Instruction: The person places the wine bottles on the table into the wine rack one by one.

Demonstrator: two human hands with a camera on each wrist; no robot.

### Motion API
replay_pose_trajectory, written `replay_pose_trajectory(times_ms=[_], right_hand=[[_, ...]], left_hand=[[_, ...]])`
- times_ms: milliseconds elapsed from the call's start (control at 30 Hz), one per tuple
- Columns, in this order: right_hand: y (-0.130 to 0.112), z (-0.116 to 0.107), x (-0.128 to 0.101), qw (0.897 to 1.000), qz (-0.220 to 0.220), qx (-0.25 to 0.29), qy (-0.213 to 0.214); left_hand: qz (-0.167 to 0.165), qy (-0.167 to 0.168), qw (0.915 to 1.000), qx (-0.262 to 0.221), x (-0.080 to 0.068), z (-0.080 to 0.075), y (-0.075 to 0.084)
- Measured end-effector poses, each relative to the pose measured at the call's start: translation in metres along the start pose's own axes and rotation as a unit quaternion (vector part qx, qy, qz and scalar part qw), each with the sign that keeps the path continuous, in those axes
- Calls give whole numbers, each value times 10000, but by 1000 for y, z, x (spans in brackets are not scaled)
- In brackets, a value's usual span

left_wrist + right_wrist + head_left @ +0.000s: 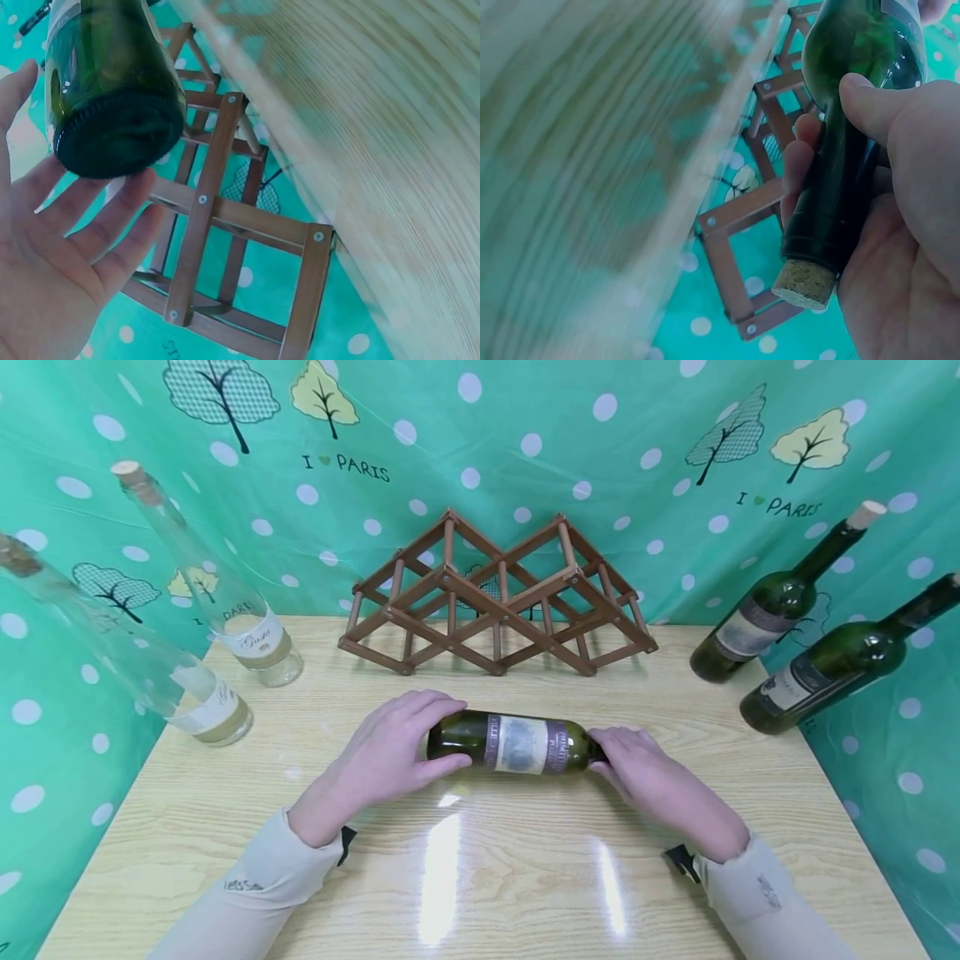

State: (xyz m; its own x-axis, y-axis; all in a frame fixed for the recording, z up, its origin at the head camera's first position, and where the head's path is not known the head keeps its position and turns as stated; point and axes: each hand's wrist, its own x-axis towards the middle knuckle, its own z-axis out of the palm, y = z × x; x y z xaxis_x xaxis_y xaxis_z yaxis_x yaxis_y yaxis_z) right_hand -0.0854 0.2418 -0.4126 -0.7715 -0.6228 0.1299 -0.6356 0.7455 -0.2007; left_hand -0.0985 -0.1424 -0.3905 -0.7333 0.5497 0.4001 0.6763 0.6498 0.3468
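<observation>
I see a pale wood-grain worktop (pixel 525 877) with glare streaks, backed by a teal polka-dot curtain (pixel 525 460) printed with trees.
</observation>
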Motion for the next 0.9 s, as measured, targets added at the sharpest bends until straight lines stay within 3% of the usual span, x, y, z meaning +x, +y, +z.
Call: replay_pose_trajectory(times_ms=[333, 900], right_hand=[[17, -8, -19, 9978, 537, 371, -140], [45, -16, -49, 9941, 920, 548, 182]], left_hand=[[229, 305, 9991, 190, -4, -2, -9], [-7, 345, 9981, 515, -26, -5, -27]])
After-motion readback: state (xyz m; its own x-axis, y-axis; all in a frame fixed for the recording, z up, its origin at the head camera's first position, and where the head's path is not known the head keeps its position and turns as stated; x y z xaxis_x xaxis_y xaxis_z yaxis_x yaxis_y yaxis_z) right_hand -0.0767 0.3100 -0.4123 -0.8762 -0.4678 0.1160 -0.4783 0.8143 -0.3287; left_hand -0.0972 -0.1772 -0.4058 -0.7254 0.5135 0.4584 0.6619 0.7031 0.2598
